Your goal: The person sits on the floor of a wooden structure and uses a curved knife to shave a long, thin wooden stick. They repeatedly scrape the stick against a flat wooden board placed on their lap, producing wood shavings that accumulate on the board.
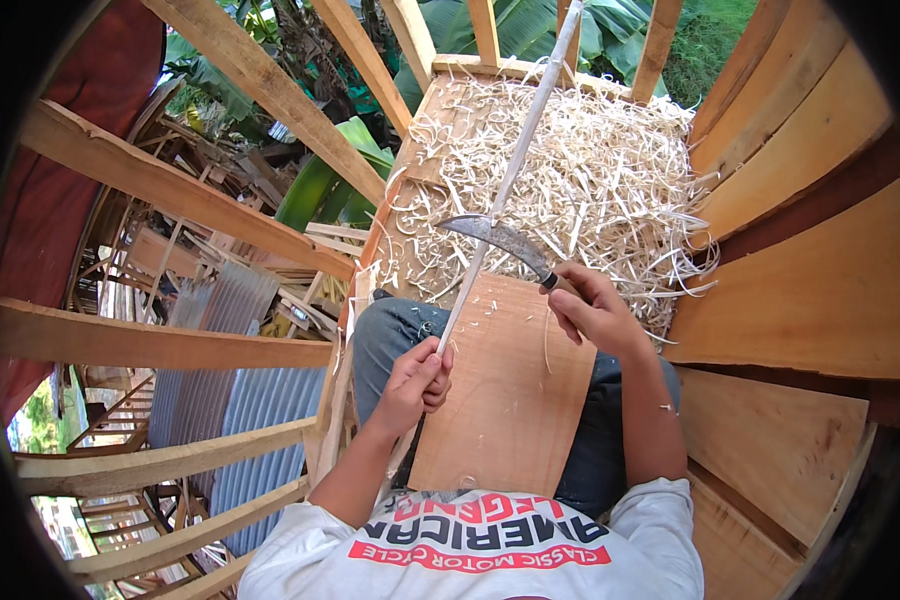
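Note:
My left hand [416,384] is closed round the near end of a long, thin wooden stick [518,160], which slants up and away to the far edge of the view. In my right hand [598,308] is the handle of a sickle [500,240] with a curved, dark metal blade. The blade crosses the stick about midway along and appears to touch it. A flat wooden board [500,400] lies over my lap beneath both hands, with a few small shavings on it. One thin curl of wood hangs just below my right hand.
Pale wood shavings [590,170] are heaped on the wooden floor ahead of my knees. Slatted wooden railings [170,205] stand on the left and far sides. Wide wooden planks [800,290] line the right. Beyond the left rails lie corrugated metal sheets [260,390] and scrap timber, lower down.

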Demonstrator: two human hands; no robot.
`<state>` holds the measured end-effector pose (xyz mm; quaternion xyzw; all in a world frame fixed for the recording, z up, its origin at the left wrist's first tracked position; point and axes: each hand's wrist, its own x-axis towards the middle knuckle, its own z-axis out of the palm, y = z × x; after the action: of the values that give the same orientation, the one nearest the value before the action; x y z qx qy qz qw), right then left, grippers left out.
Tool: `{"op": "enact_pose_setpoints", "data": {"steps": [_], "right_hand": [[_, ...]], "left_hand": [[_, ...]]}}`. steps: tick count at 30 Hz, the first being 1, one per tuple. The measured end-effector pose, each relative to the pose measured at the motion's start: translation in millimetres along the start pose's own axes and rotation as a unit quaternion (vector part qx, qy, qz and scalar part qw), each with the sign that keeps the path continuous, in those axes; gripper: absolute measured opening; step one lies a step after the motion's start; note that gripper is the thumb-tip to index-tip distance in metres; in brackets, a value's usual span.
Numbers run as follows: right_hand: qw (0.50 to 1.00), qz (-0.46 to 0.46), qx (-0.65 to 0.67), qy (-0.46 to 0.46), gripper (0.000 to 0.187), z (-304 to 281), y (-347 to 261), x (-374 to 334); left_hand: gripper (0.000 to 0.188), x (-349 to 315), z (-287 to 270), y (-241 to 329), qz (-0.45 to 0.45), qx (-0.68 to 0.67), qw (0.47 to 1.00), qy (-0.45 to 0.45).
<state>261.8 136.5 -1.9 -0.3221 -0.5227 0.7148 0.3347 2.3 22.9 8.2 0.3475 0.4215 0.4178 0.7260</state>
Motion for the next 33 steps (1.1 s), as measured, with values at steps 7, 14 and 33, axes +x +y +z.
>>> {"op": "enact_pose_setpoints", "data": {"steps": [7,14,33], "right_hand": [[0.941,-0.153,-0.266,0.143,0.027,8.6,2.8,0.7],[0.938,-0.175,-0.214,0.209,0.026,0.4,8.7,1.8],[0.985,-0.046,-0.164,-0.015,0.024,-1.1,2.3,-11.5]], "left_hand": [[0.021,-0.8,-3.1,0.2,0.01,0.004,1.0,-0.004],[0.02,-2.1,0.2,1.7,0.0,-0.025,1.0,-0.015],[0.02,0.9,4.0,-1.4,-0.001,0.028,1.0,-0.012]]}}
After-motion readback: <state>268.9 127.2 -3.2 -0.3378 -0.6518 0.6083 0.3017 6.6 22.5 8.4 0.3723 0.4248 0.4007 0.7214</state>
